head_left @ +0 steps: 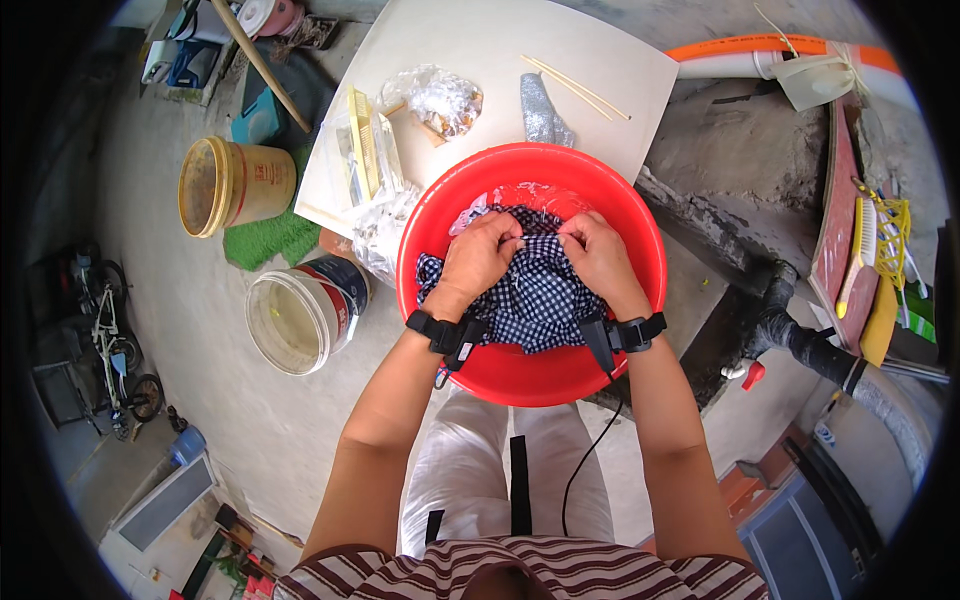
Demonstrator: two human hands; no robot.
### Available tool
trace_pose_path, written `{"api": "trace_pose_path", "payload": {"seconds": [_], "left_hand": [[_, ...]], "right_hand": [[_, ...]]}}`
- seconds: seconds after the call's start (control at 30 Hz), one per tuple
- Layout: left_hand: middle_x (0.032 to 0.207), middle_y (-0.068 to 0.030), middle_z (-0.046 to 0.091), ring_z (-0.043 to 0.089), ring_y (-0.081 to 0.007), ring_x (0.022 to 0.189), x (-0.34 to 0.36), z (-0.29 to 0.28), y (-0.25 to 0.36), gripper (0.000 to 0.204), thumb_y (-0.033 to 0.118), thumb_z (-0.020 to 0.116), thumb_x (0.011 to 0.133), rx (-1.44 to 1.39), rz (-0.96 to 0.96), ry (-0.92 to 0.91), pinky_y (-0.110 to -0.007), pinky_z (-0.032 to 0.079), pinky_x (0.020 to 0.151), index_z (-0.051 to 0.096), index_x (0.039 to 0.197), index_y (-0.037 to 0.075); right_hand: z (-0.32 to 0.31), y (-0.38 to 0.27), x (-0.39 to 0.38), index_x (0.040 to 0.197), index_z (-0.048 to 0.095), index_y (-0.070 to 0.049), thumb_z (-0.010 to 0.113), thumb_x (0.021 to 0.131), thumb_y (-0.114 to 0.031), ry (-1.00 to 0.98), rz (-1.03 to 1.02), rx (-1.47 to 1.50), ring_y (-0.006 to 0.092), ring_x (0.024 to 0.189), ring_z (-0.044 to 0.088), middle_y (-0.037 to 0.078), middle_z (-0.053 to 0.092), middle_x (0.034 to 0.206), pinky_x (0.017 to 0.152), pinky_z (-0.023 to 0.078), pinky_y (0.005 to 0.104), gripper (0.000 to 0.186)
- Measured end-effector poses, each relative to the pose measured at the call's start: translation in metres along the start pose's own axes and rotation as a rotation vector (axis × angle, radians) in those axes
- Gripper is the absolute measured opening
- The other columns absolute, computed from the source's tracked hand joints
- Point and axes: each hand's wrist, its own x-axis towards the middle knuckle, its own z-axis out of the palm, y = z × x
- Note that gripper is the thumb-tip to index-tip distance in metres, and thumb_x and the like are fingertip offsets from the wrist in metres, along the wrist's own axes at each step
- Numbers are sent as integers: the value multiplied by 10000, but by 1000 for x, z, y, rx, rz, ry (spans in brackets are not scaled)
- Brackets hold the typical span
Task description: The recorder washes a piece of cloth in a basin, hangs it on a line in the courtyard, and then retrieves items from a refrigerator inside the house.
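Observation:
A dark-and-white checked cloth [535,290], perhaps a garment, lies bunched inside a red plastic basin [632,250]. Both hands are over the basin, each pinching the cloth near its upper part. My left hand [475,262] has thumb and fingers pressed together on the fabric. Opposite it, my right hand [602,258] is closed on the same cloth, a short stretch of fabric spanning between the two. Behind the hands, clear water or wet plastic glints at the basin's far side, and a pale pink bit of fabric [468,214] shows beside my left hand.
A white board [400,40] beyond the basin holds chopsticks [580,88], a silvery pouch [540,112] and plastic bags [440,100]. Two buckets [205,187] stand at left. At right are a dark pipe [780,315], a red-handled tap [752,376] and a brush [860,245].

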Motion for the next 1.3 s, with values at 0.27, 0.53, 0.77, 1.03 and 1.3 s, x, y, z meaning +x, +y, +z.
{"api": "trace_pose_path", "payload": {"seconds": [0.27,0.53,0.77,1.03,1.3], "left_hand": [[742,-86,486,505,-196,650,-6,-1,11,147,4,626,713,-288,-47,-77,-285,429,605,504,792,29],[657,-14,478,440,-94,586,-9,17,18,150,-9,607,732,-469,-128,-51,-239,393,552,504,828,42],[636,-11,513,445,-98,544,-9,22,25,152,-18,583,741,-363,-170,7,-233,393,523,551,876,45],[650,-6,538,450,-66,543,-7,32,32,122,-26,577,751,-470,-111,237,-212,393,508,544,857,25],[720,-9,558,462,-64,577,-7,30,30,165,-29,581,749,-591,-126,209,-200,407,538,550,903,23]], "right_hand": [[16,13,8,774,538,-12,623,738,-115,247,217,202,207,600,566,115,576,670,573,445,302,138],[24,7,3,825,558,11,576,790,-56,153,198,471,71,652,513,23,570,712,585,422,218,78],[22,9,-2,883,578,12,556,801,-41,78,254,587,71,704,528,21,584,765,643,431,207,101],[22,2,-11,906,551,-1,587,768,15,60,101,616,52,760,526,4,574,832,666,426,194,143],[29,8,-15,806,551,-12,629,736,-30,108,153,686,83,663,537,19,558,736,602,434,222,106]]}}
